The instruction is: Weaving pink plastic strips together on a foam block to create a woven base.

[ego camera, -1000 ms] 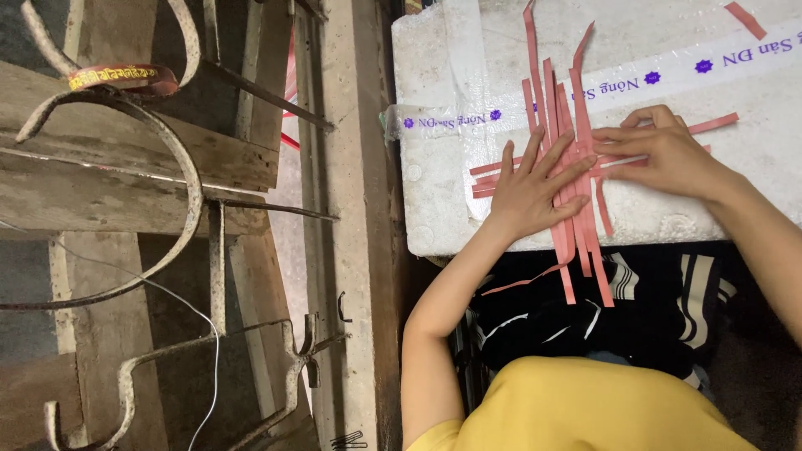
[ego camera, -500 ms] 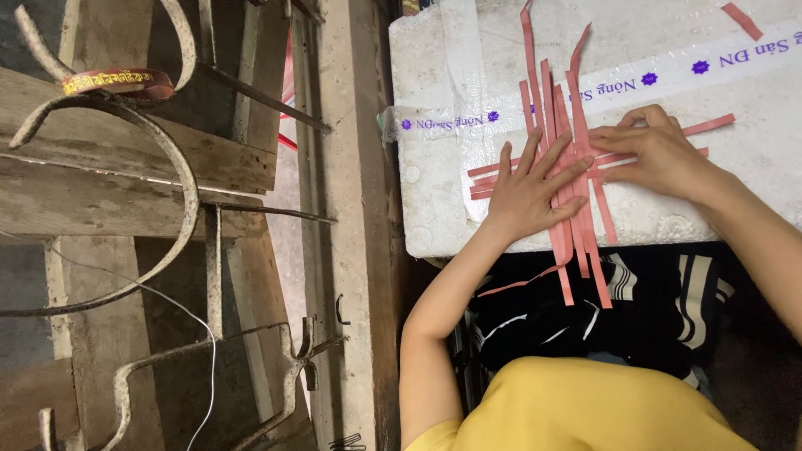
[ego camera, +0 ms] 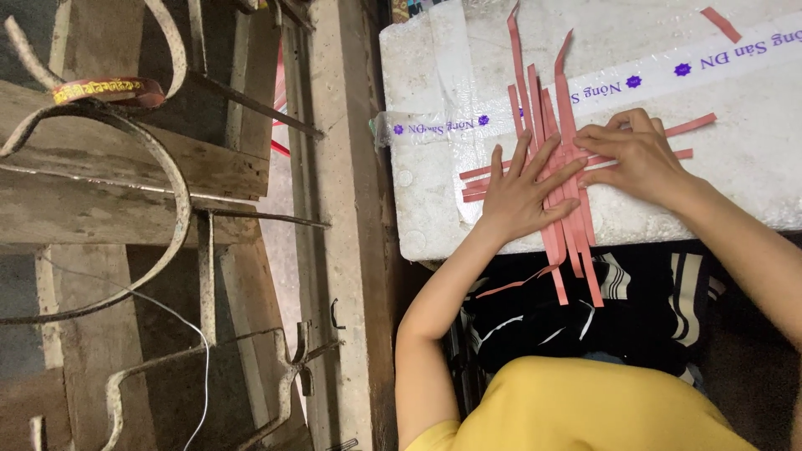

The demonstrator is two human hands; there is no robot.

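- The pink strips [ego camera: 558, 167] lie on top of the white foam box [ego camera: 752, 192], near its front edge
- Some strips run away from the person and some run across, so they cross over each other like a mat
- The long ends hang off the front edge of the box, over the striped cloth [ego camera: 601, 317]
- The left hand [ego camera: 522, 188] lies flat on the crossing strips, fingers spread wide, pressing down and gripping nothing
- The right hand [ego camera: 639, 154] sits on the strips that run across, fingers bent down onto them; I cannot tell if it pinches one
- One small pink scrap [ego camera: 720, 23] lies alone near the far corner of the box
- The strips look thin, light and bendy, and I think they would slide or spring apart if let go
- A flat press keeps them in place best; to move one, pinch it near the crossing, not at the loose tip
- Left of the box are a grey post [ego camera: 351, 250] and bent metal bars [ego camera: 167, 209]
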